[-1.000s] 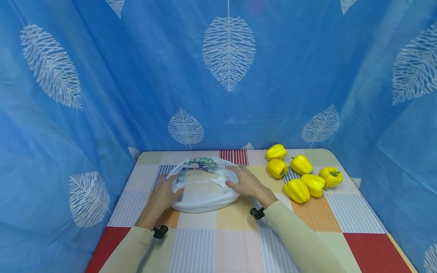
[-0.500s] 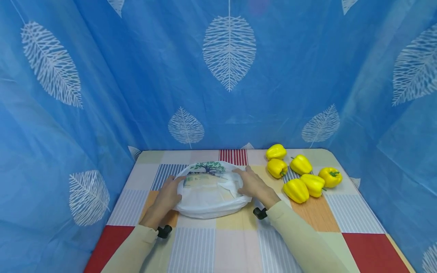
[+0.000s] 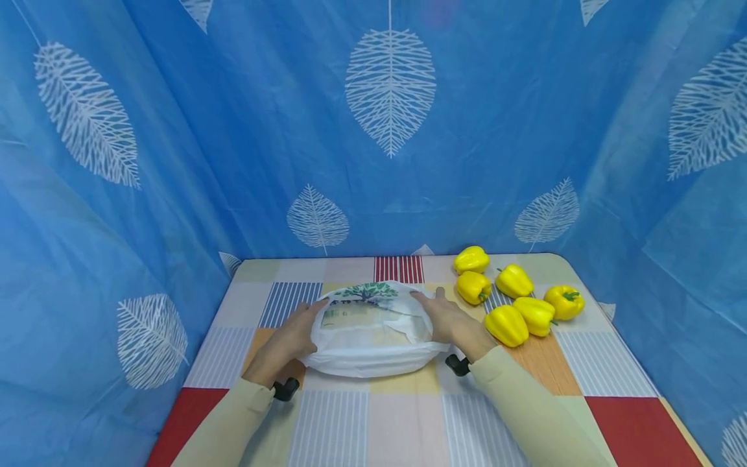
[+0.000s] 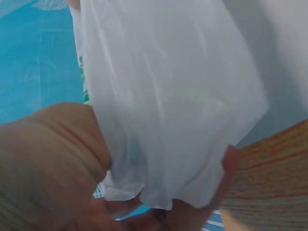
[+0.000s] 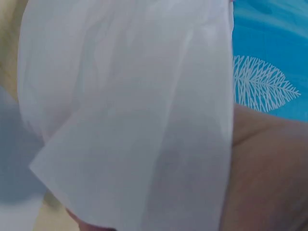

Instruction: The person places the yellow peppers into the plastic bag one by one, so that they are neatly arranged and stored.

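A white plastic bag (image 3: 376,362) with a green tree print lies spread wide between both hands, its mouth facing up. My left hand (image 3: 296,334) grips the left side, thumb at the near rim and fingers along the outside. On the opposite side my right hand (image 3: 454,323) holds the bag in the same way. In the left wrist view, white plastic (image 4: 163,96) hangs in the crook between thumb and fingers. A wide white fold of the bag (image 5: 134,106) covers most of the right wrist view, hiding nearly all the fingers.
Several yellow bell peppers (image 3: 506,325) lie in a loose group to the right of the bag. A patchwork tablecloth (image 3: 403,421) covers the table. Blue curtains (image 3: 391,214) with white leaf prints enclose the back and sides.
Both hands have shifted to the right and a little nearer, carrying the plastic bag along. Its near rim stands out wider now. The peppers have stayed put.
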A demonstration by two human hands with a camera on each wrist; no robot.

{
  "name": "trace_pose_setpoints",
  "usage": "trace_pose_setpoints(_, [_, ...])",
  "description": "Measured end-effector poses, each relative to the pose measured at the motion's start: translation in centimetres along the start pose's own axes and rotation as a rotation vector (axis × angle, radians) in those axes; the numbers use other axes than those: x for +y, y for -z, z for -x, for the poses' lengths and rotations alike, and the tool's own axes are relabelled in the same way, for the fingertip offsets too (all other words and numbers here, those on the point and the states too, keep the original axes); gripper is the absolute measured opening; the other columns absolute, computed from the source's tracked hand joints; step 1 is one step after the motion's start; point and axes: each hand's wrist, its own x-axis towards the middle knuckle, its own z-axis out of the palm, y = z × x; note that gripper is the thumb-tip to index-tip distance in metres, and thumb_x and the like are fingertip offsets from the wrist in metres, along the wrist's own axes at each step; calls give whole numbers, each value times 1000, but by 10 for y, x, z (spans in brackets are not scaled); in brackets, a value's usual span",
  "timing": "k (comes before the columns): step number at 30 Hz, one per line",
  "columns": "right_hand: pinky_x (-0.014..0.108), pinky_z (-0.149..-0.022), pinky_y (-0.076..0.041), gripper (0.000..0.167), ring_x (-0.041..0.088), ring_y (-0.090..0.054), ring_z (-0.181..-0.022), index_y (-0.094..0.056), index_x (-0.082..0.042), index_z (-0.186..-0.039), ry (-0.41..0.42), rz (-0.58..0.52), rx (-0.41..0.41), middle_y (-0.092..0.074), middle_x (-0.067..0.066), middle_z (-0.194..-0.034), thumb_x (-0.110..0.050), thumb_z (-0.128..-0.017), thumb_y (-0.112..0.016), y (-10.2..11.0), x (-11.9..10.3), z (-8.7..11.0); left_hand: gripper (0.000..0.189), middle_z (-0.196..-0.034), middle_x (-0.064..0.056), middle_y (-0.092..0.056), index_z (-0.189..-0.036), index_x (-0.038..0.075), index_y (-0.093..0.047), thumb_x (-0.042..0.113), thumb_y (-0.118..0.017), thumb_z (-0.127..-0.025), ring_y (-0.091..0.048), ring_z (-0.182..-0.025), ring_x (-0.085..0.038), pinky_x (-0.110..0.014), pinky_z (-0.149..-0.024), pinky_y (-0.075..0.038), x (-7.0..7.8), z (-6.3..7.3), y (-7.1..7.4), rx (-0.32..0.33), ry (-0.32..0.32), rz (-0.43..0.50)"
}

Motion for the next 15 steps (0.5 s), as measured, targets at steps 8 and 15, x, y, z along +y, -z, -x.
trace_pose_setpoints(8, [59, -90, -72, 102, 47, -69, -120, -45, -20, -178, -7, 12, 25, -35, 45, -175, -16, -91, -99, 3, 14, 10, 112, -163, -29, -60, -177, 17, -50, -21, -91, -80, -67, -135, -42, -56, -100, -71, 11, -4, 2, -68, 23, -16])
trace_pose_setpoints(15, [64, -100, -70, 103, 49, -65, -133, -49, -23, -178, 24, 4, 91, -37, 37, -175, -24, -90, -102, 9, 20, 18, 114, -153, -26, -65, -179, 18, -47, -13, -94, -80, -67, -118, -34, -52, -92, -73, 16, -5, -1, -64, 32, 32])
